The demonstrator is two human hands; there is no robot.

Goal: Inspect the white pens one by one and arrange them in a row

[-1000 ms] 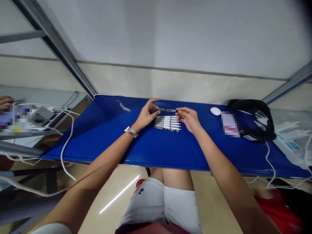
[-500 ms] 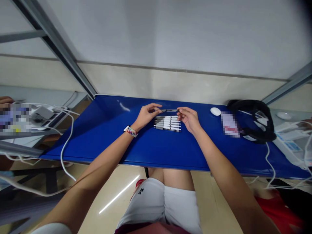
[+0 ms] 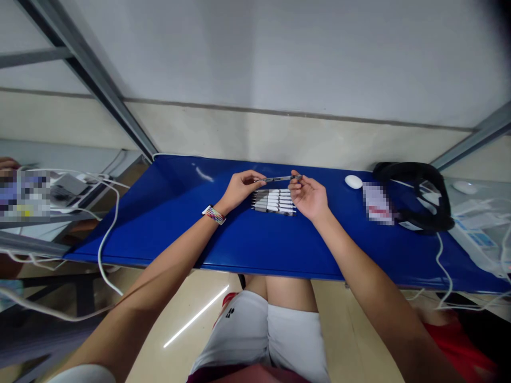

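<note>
Between my hands, a slim dark and clear pen [image 3: 278,179] is held roughly level above the blue table [image 3: 239,236]. My left hand [image 3: 242,186] pinches its left end between thumb and fingers. The fingers of my right hand [image 3: 309,196] are closed on its right end, with the palm turned partly up. Just below the pen lies a stack of several white pens [image 3: 273,202] with dark grips, side by side in a row. My right fingertips overlap the right ends of the upper ones in view.
To the right are a white oval object [image 3: 353,182], a blurred-out packet [image 3: 377,204] and a black strap-like headset [image 3: 437,186] with a cable. White cables [image 3: 114,229] hang at the table's left edge. A person's hand [image 3: 8,163] shows at the far left.
My right hand has turned its palm more upward and shifted slightly right. The pen's right end has risen a little and more of it shows. My left hand is almost unmoved.
</note>
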